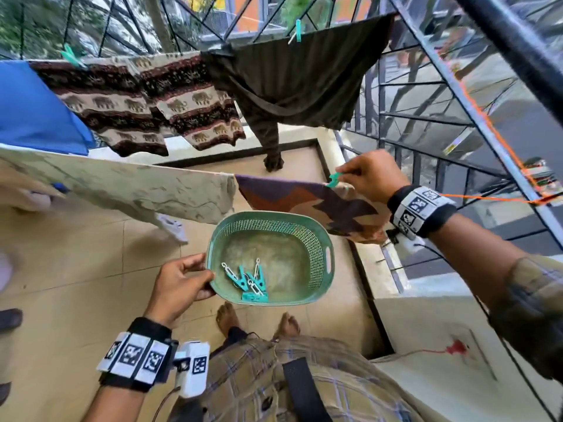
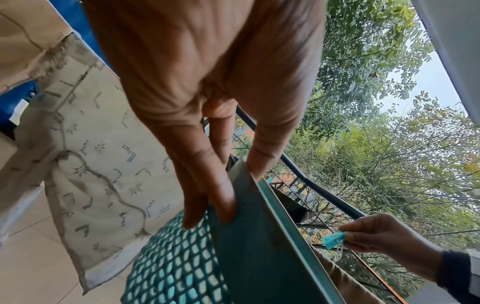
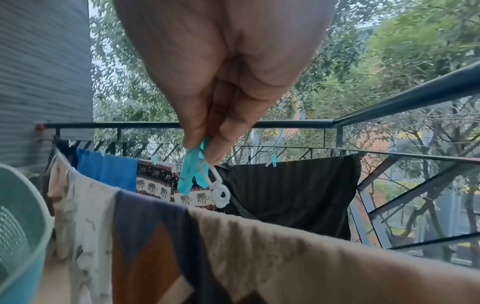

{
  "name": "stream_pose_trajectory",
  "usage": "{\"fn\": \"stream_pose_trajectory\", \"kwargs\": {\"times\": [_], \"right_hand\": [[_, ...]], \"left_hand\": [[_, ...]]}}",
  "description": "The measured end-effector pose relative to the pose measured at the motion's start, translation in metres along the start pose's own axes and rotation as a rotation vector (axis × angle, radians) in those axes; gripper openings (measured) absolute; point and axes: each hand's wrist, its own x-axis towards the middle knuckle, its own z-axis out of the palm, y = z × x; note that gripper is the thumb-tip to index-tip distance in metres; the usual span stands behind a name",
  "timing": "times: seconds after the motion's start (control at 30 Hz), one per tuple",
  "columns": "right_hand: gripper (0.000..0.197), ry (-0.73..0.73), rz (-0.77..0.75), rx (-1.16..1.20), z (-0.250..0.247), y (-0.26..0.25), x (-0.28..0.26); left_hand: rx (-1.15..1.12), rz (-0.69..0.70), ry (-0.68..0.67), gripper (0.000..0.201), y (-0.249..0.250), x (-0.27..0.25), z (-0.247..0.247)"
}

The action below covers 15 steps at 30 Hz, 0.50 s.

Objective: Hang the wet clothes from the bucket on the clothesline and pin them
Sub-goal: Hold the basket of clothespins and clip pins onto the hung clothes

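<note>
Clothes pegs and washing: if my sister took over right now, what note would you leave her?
Left hand grips the rim of the green basket, which holds a few spare pegs and no clothes.
Right hand pinches a teal peg at the top edge of the brown-and-purple cloth draped on the near line.
Done: the elephant-print cloth and the dark garment on the far line are pegged.
Left: clip this peg on; the pale cloth beside it shows no peg here.
</note>
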Motion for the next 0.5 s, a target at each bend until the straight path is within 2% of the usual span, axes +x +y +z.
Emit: {"fn": "stream_pose_trajectory", "kwargs": {"times": [0.17, 0.37, 0.5], "right_hand": [[0.022, -0.149, -0.064, -0.160, 0.009, 0.003, 0.021], [0.025, -0.212, -0.067, -0.243, 0.021, 0.005, 0.030], [0.040, -0.243, -0.059, -0.199, 0.022, 0.007, 0.031]], "left_hand": [[-0.013, 0.003, 0.027, 0.038, 0.003, 0.001, 0.004], [-0.054, -0.019, 0.080, 0.041, 0.005, -0.003, 0.008], [-0.058, -0.027, 0.099, 0.042, 0.005, -0.005, 0.011]]}}
